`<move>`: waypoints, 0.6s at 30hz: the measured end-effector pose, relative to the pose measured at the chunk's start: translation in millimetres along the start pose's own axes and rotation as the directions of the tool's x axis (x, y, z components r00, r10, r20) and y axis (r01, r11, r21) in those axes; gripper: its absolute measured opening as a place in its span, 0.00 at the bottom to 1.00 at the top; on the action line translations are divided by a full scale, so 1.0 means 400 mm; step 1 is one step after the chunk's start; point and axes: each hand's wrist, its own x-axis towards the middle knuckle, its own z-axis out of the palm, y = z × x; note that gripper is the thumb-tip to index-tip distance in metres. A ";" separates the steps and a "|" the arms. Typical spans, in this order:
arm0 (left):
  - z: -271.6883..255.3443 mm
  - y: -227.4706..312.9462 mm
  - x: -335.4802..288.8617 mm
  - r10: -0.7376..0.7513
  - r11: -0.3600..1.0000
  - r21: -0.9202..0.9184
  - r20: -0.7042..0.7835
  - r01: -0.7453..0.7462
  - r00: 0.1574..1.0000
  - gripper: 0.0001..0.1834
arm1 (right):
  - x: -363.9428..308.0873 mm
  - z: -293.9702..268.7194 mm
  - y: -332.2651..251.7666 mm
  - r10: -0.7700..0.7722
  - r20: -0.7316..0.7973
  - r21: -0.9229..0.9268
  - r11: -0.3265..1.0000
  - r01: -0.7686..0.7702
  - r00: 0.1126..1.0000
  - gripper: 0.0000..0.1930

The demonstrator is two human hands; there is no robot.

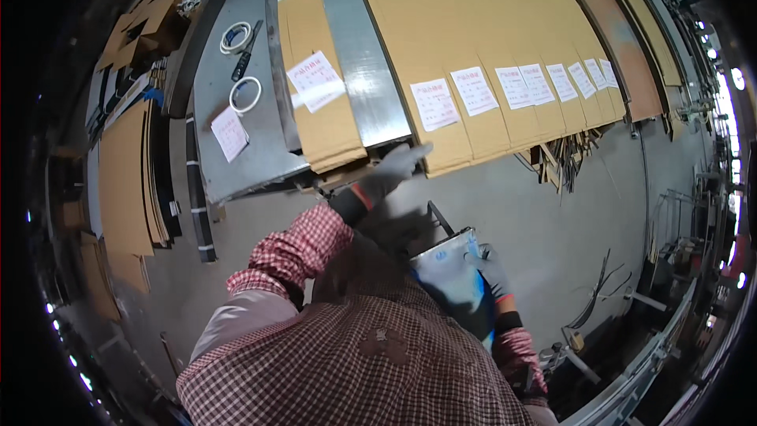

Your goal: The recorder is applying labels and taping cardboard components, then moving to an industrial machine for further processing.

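Left hand [394, 170], gloved, reaches out with fingers spread flat, touching the lower edge of the cardboard stack [465, 24] beside the metal rail [359, 55]. Right hand [490, 268] is clamped on the edge of a glossy blue-and-silver pouch [453, 276], held close to the chest. It looks light, floppy and slick: best pinched at a corner. Its long axis runs diagonally, top pointing up-left.

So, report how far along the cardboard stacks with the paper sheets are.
Done: white paper sheets already lie on most of the flattened cardboard stacks in the row. In hand: the gloved left hand reaches to the near edge of one stack, while the right hand grips a metal can. Left: the cardboard piles at far left show no sheets.
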 end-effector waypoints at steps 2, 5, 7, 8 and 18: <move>0.023 -0.010 0.058 0.037 0.999 -0.013 -0.042 -0.038 0.998 0.31 | 0.001 -0.032 0.029 0.047 0.071 0.003 0.999 -0.047 0.996 0.16; 0.016 -0.030 0.103 0.002 0.987 -0.161 -0.150 -0.027 0.989 0.31 | 0.014 -0.095 -0.037 0.089 0.146 -0.096 0.992 -0.076 0.985 0.17; 0.013 -0.027 0.097 -0.051 0.984 -0.177 -0.151 0.024 0.987 0.25 | 0.022 -0.129 -0.068 0.090 0.182 -0.330 0.944 -0.026 0.979 0.17; 0.018 -0.019 0.090 -0.044 0.995 -0.099 -0.201 0.025 0.979 0.26 | 0.043 -0.129 -0.122 -0.168 0.093 -0.516 0.835 0.191 0.981 0.17; 0.090 0.018 0.068 -0.066 0.997 0.013 -0.335 0.075 0.940 0.19 | 0.316 0.154 -0.401 -0.153 0.199 0.755 0.653 -0.052 0.968 0.14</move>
